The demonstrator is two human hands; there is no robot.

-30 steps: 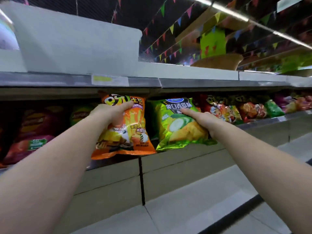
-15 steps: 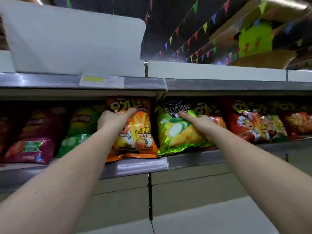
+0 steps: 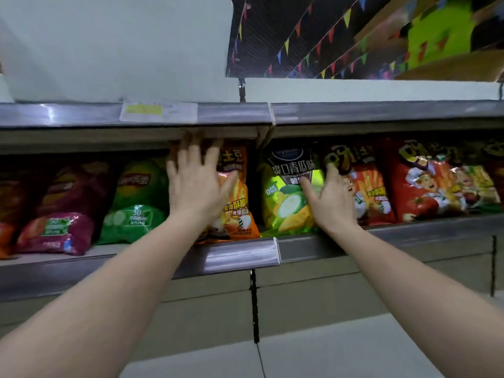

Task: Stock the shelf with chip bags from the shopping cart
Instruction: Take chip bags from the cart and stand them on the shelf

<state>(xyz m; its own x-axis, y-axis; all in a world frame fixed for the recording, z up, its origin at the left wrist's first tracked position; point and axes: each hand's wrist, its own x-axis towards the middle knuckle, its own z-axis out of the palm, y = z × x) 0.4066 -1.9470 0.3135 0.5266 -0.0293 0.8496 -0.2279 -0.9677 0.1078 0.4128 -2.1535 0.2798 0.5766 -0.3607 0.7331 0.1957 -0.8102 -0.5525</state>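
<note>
Supermarket aisle, bunting overhead. Long metal shelf (image 3: 240, 255) lined with bags. Orange chip bag (image 3: 240, 203) and green chip bag (image 3: 283, 203) upright side by side at centre, seemingly placed. Left hand (image 3: 195, 184) spread flat on orange; right hand (image 3: 331, 199) fingers splayed against green, gripping neither. Cart unseen; remaining stock unknown.

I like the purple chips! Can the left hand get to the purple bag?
Probably yes. The left hand is open at the orange bag; the purple bag lies further left at the shelf's front, with nothing before it.

Shelf row (image 3: 240, 256) packed with bags (image 3: 133, 203)
</note>
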